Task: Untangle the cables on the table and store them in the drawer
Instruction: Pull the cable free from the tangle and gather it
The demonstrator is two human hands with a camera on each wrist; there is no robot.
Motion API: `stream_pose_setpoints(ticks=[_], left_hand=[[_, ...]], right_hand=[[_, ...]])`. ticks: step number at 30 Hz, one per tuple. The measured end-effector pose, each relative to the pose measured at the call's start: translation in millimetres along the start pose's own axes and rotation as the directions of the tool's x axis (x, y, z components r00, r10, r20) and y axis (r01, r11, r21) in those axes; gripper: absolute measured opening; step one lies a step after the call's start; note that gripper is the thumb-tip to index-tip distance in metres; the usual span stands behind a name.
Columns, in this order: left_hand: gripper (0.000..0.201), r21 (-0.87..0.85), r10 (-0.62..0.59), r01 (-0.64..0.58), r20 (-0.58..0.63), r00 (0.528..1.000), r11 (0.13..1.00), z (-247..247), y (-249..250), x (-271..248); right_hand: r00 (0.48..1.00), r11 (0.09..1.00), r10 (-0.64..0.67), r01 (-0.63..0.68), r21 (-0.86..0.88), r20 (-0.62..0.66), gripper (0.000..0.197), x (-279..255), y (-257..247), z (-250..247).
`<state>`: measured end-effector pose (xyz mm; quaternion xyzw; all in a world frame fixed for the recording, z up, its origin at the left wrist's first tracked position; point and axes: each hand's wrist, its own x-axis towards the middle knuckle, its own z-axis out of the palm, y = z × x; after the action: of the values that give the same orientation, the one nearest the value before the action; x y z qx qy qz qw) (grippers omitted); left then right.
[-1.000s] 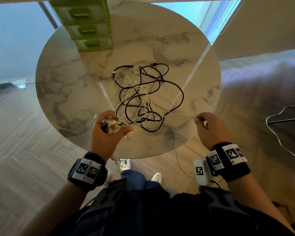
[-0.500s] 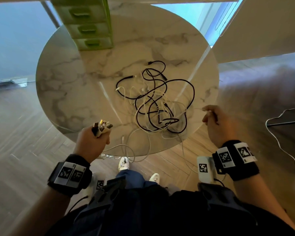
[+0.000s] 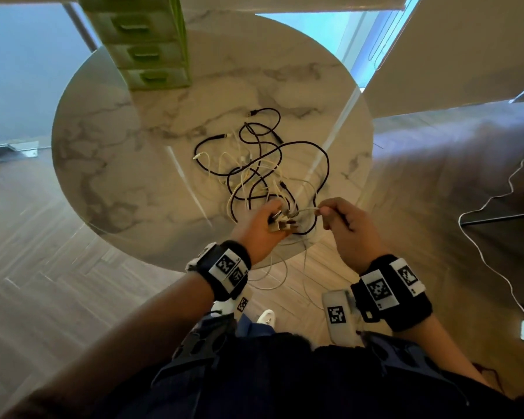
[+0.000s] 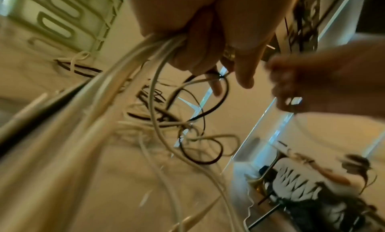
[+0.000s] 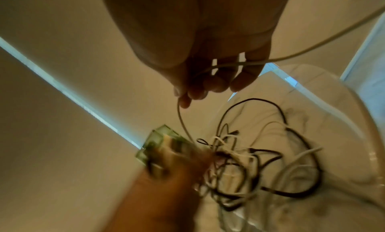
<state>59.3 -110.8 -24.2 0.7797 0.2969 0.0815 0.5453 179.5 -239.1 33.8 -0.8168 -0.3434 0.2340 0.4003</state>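
Far left: green plastic drawer unit (image 3: 152, 52), boxy, slot handles, standing on the round marble-veined surface (image 3: 103, 164). Centre: tangle of cables (image 3: 260, 167), thin glossy white ones looped through matte black ones, some white strands hanging off the near edge. Left hand (image 3: 259, 226) at the near edge, fingers curled tight around a bundle of connector ends (image 3: 282, 222). Right hand (image 3: 345, 228) just beside it, pinching one white cable (image 5: 210, 67) between thumb and fingertips.

You stand in home living room: round marble table (image 3: 103, 164), herringbone wood floor (image 3: 43, 267), sofa (image 3: 454, 164), green drawer unit (image 3: 146, 40), bright window (image 3: 315, 28) behind.
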Motion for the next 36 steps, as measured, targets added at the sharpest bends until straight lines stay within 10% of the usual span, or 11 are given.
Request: stream_pose_setpoints(ticks=[9, 14, 19, 24, 36], left_hand=[[0.023, 0.265, -0.144, 0.161, -0.079, 0.986, 0.951, -27, -56, 0], [0.021, 0.335, -0.127, 0.17, -0.148, 0.981, 0.927, -30, -54, -3], [0.016, -0.126, -0.227, 0.199, -0.281, 0.932, 0.972, -43, -50, -9], [0.013, -0.221, -0.212, 0.156, -0.257, 0.943, 0.963, -50, -44, -15], [0.012, -0.252, -0.13, 0.072, -0.221, 0.967, 0.965, -63, -33, -22]], right_hand=[[0.941, 0.904, -0.047, 0.183, 0.387, -0.335, 0.028, -6, -18, -62], [0.909, 0.95, 0.138, -0.01, 0.311, -0.394, 0.025, 1, 15, -55], [0.908, 0.879, 0.271, -0.368, -0.302, -0.318, 0.032, 2, 49, -40], [0.978, 0.97, 0.156, -0.179, -0.167, -0.141, 0.008, 2, 23, -5], [0.975, 0.991, 0.073, -0.048, -0.122, 0.211, 0.018, 22, 3, 69]])
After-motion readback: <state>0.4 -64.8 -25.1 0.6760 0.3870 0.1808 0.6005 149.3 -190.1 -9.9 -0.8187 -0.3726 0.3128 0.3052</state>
